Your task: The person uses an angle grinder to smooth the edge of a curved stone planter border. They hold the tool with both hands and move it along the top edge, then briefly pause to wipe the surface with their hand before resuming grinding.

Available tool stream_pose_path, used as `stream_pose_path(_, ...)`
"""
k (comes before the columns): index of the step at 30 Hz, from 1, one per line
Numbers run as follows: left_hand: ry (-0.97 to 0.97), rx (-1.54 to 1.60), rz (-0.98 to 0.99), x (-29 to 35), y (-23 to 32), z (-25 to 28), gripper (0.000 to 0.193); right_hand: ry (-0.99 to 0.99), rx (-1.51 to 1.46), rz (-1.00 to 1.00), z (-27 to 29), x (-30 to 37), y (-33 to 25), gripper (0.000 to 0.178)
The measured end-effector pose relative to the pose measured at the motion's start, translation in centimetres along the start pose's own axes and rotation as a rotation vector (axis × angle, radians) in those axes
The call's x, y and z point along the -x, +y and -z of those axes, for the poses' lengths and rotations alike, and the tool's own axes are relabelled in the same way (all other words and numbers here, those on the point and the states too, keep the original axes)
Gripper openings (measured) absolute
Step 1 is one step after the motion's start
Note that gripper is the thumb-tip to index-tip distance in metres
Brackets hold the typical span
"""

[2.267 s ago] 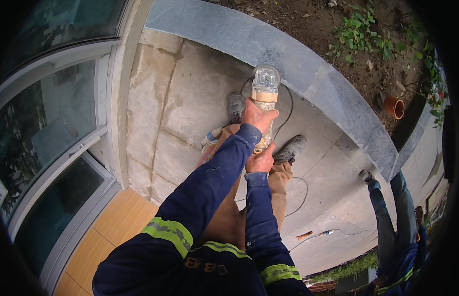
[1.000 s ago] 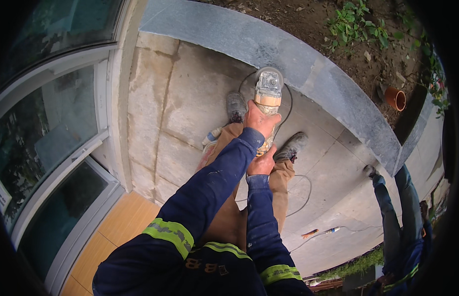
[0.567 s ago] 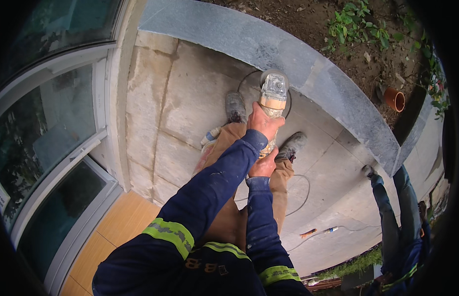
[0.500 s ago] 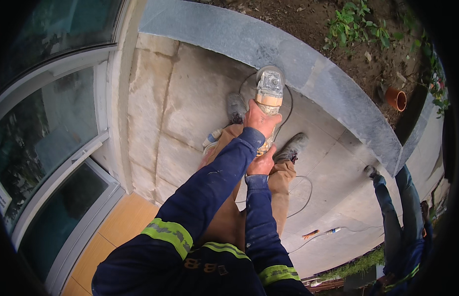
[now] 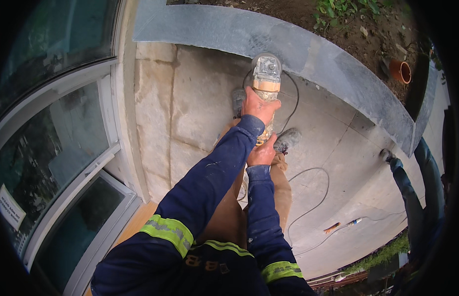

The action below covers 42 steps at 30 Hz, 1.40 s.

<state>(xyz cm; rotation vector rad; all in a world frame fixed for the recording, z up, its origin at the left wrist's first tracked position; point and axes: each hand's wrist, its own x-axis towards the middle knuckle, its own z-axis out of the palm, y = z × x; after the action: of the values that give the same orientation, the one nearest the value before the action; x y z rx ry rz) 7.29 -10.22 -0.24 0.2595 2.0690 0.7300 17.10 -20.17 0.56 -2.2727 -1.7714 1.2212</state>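
Both of my hands are closed round a dusty, worn angle grinder [image 5: 267, 74] with an orange-tan collar. My left hand [image 5: 259, 106] grips its body just behind the collar, and my right hand [image 5: 262, 152] holds the rear end, nearer to me. The grinder's head points away from me and its disc lies at the near edge of a curved grey stone ledge [image 5: 328, 74]. Whether the disc touches the stone I cannot tell. A darker scuffed patch marks the ledge just beyond the disc. A dark cord [image 5: 297, 98] loops beside the tool.
My shoes stand on pale paving below the ledge. A cable [image 5: 328, 185] curls across the floor on the right to a blue-and-white connector [image 5: 355, 222]. Beyond the ledge are soil and an orange pot [image 5: 400, 71]. Another person's legs [image 5: 409, 182] are at right; a glazed door [image 5: 66, 148] is at left.
My view has turned and shifted a little, so the ledge, door and other person sit differently. The grinder stays in both hands near the same scuffed patch.
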Motion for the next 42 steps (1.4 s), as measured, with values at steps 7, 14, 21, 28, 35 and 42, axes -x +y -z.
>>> stream_pose_path(7, -0.071, -0.082, -0.005, 1.0, -0.5, 2.2, 0.069, 0.102, -0.090, 0.046, -2.5, 2.4, 0.1, 0.067)
stream_pose_path(14, -0.026, -0.030, -0.097, -1.6, -1.6, 3.2, 0.069, 0.023, -0.001, -0.055, -3.1, 1.9, -2.8, 0.065)
stream_pose_path(21, -0.150, -0.061, -0.042, 0.2, -0.6, 2.2, 0.069, 0.116, -0.086, -0.039, -2.7, 2.4, -1.1, 0.067)
stream_pose_path(28, -0.103, 0.006, -0.044, -0.4, -1.1, 2.5, 0.071, 0.101, 0.043, -0.014, -2.9, 1.9, -0.8, 0.072)
stream_pose_path(35, -0.152, 0.000, -0.046, 0.3, -1.3, 2.1, 0.071, 0.154, -0.058, -0.023, -3.1, 2.5, 0.0, 0.074)
stream_pose_path(42, -0.106, -0.046, -0.042, -0.2, -0.8, 2.8, 0.069, 0.157, -0.026, -0.006, -3.2, 2.5, -1.3, 0.068)
